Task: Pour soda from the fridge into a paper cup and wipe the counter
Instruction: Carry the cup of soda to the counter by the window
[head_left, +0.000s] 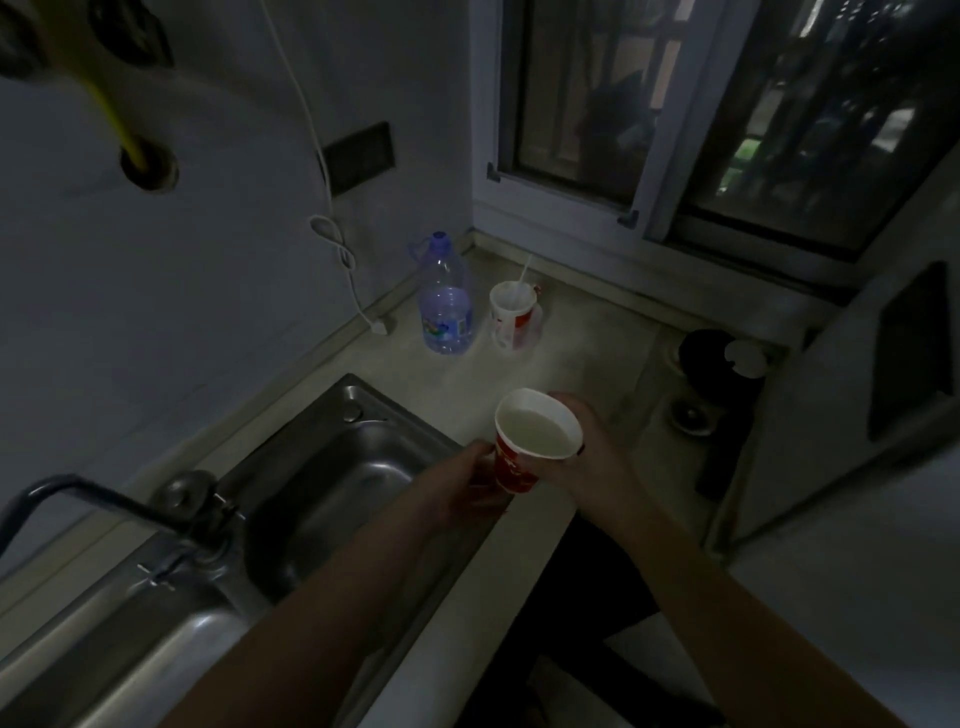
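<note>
Dim kitchen corner, seen from above. Pale stone-like worktop (524, 551) running along a grey wall and turning under a sliding window (675, 114) with dark glass and a light frame. Stainless steel sink (332, 478) sunk into the left stretch, dark bent tap (104, 499) at its near end. Black socket plate (358, 158) on the wall, white cable (332, 234) hanging beside it in a loop, its plug lying on the worktop by the wall. Yellow hose (111, 104) entering a round hole high on the wall.

In the far corner, clear plastic water bottle (445, 296) with a blue cap and handle, upright, blue label too blurred to read. Just beside it, a second paper cup (511, 317), white and red, a white stick leaning out of it. Further right, dark round object with a white lid (745, 358) near a small round drain fitting (691, 418).

Held above the worktop edge just right of the sink: red paper cup (524, 452) with white inside, tilted a little, filled nearly to the rim with pale liquid. White marks on the red side, not legible. Right hand (592, 447) wrapped round the cup's far side, fingers curled onto it. Left hand (467, 483) at the cup's lower left, fingers touching its base and side; how firmly, cannot tell.
</note>
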